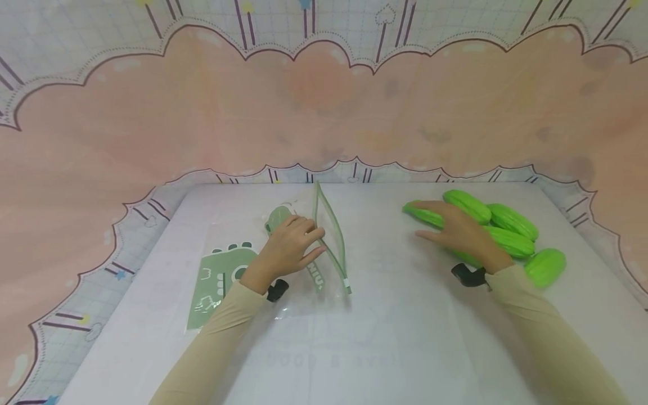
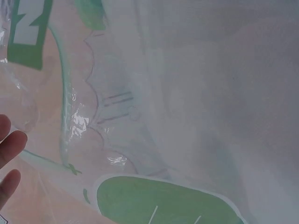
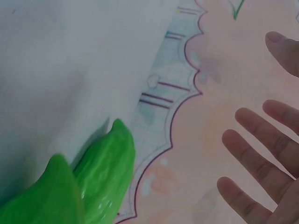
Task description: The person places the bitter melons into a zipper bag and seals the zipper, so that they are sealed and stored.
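Showing between the right fingers [image 1: 436,206] and thumb [image 1: 429,236] is a green gourd [image 1: 424,215].

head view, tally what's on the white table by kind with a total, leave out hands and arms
Ridged green vegetables: 6 visible, some partly behind the right hand
Clear zip bag with green dinosaur print: 1
Total: 7 visible

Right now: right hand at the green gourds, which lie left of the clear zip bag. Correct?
One side is wrong: the head view shows the green gourds right of the clear zip bag. The right hand is at them, as stated.
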`<state>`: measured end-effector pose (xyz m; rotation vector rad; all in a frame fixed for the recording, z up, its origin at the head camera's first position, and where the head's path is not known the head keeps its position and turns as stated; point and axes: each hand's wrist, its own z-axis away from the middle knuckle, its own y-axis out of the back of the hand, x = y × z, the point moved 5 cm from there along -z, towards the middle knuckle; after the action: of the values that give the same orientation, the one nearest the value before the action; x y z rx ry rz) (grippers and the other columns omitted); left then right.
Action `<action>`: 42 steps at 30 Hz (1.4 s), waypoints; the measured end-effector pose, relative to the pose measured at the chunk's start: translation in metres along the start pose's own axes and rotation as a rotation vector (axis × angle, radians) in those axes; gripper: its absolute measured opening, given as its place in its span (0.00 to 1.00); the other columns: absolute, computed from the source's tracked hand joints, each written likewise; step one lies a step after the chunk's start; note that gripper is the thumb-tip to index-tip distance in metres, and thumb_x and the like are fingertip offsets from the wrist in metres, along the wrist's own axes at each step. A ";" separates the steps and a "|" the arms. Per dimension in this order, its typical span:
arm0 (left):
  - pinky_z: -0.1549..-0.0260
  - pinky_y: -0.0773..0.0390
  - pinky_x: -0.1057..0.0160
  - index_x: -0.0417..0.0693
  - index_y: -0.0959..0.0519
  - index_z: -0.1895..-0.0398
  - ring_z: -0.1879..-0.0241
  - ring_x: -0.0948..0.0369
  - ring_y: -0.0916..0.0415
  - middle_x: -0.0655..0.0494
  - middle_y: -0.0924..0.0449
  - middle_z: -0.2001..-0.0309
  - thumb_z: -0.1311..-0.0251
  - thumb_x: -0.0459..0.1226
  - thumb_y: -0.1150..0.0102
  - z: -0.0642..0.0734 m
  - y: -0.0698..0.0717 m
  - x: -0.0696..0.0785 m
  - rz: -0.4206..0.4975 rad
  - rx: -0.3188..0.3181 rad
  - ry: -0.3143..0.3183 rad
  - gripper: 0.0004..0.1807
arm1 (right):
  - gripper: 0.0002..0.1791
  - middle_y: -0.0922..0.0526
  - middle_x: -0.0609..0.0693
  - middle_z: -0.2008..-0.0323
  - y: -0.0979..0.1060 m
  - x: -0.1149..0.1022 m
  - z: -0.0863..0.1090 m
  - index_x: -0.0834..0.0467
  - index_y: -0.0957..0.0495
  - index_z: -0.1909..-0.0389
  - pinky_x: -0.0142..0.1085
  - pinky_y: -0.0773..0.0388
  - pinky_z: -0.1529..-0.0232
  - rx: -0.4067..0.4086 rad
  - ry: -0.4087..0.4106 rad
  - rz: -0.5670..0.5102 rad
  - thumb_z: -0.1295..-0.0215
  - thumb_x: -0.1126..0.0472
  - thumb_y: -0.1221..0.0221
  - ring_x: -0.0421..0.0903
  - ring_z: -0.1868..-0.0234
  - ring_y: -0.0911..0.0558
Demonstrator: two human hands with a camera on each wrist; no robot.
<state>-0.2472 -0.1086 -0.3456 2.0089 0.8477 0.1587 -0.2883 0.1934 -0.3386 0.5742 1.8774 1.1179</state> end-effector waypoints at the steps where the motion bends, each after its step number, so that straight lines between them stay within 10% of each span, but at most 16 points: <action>1: 0.55 0.26 0.56 0.46 0.24 0.65 0.65 0.55 0.24 0.53 0.25 0.71 0.41 0.47 0.45 0.000 0.000 0.000 0.001 0.000 0.000 0.13 | 0.31 0.25 0.58 0.40 0.002 0.003 0.002 0.58 0.29 0.40 0.53 0.34 0.38 -0.005 -0.018 -0.007 0.44 0.54 0.35 0.58 0.37 0.29; 42: 0.53 0.25 0.55 0.47 0.23 0.64 0.64 0.55 0.24 0.53 0.24 0.69 0.44 0.46 0.40 -0.002 -0.001 0.000 0.006 -0.050 0.029 0.13 | 0.26 0.18 0.60 0.53 -0.001 0.074 0.043 0.64 0.24 0.47 0.50 0.22 0.53 -0.158 -0.127 0.079 0.48 0.61 0.33 0.57 0.53 0.20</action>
<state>-0.2488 -0.1069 -0.3447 1.9671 0.8481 0.2105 -0.2912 0.2674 -0.3818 0.6192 1.6531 1.2393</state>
